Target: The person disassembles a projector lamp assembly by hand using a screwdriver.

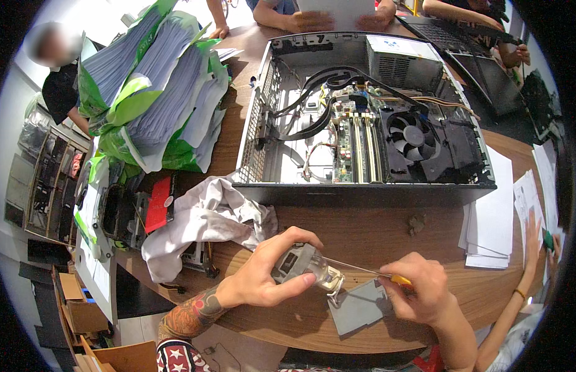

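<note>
My left hand (263,270) is closed around a small grey boxy device (295,263) with a clear plastic end and a pale metal bracket, held over the near part of the table. In my right hand (421,288) is a screwdriver with a yellow handle (400,280). Its thin shaft slants left to the device's upper side; where the tip ends is hard to make out. Under both hands, a flat grey plate (358,312) lies at the table's near edge. Beyond them stands an opened desktop computer case (368,193) with cables, memory sticks and a black fan (413,136).
A crumpled whitish cloth (204,217) lies left of the case, below a tall stack of papers in green wrapping (158,93). White sheets (491,217) are at the right. Another person's arm (517,297) rests at the right edge; other people's hands (309,22) show at the far side.
</note>
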{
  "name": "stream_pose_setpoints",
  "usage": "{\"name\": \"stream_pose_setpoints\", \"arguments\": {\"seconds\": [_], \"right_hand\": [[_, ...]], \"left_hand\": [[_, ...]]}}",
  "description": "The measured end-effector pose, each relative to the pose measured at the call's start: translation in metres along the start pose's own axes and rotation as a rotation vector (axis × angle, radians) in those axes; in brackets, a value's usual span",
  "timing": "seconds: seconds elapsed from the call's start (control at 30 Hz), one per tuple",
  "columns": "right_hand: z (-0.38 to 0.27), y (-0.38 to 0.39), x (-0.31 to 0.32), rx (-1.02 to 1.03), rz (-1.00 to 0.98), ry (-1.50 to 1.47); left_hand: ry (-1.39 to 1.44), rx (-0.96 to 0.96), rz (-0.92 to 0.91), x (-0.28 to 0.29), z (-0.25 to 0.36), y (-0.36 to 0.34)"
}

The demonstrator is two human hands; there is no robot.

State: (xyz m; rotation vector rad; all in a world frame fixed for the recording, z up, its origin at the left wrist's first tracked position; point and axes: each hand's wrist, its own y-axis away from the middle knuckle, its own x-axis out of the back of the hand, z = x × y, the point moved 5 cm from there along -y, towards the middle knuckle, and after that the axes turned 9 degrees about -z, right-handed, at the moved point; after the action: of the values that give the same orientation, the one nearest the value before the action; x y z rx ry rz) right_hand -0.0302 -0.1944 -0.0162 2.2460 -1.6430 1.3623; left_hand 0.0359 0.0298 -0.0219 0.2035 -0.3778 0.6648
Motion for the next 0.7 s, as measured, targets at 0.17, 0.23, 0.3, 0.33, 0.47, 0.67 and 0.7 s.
{"name": "stream_pose_setpoints", "arguments": {"seconds": [0.17, 0.23, 0.3, 0.33, 0.47, 0.67, 0.7], "right_hand": [[-0.003, 0.002, -0.001, 0.009, -0.032, -0.028], [0.004, 0.003, -0.003, -0.185, -0.093, -0.220], [0.004, 0.002, -0.003, -0.171, -0.059, -0.185], [0.003, 0.001, -0.003, -0.153, -0.025, -0.154], [-0.009, -0.001, 0.000, -0.032, -0.028, 0.120], [-0.017, 0.007, -0.011, 0.092, -0.031, 0.316], [-0.019, 0.006, -0.012, 0.098, -0.035, 0.319]], "left_hand": [[0.008, -0.001, 0.015, 0.000, -0.002, 0.001], [0.020, 0.017, 0.006, 0.000, -0.002, 0.001], [0.034, 0.035, -0.004, -0.001, -0.004, 0.000], [0.017, 0.008, -0.010, -0.002, -0.004, -0.001], [0.052, 0.028, -0.036, -0.002, -0.001, 0.000], [-0.008, -0.032, -0.021, -0.003, -0.002, 0.001], [-0.007, -0.035, -0.014, -0.002, -0.003, 0.002]]}}
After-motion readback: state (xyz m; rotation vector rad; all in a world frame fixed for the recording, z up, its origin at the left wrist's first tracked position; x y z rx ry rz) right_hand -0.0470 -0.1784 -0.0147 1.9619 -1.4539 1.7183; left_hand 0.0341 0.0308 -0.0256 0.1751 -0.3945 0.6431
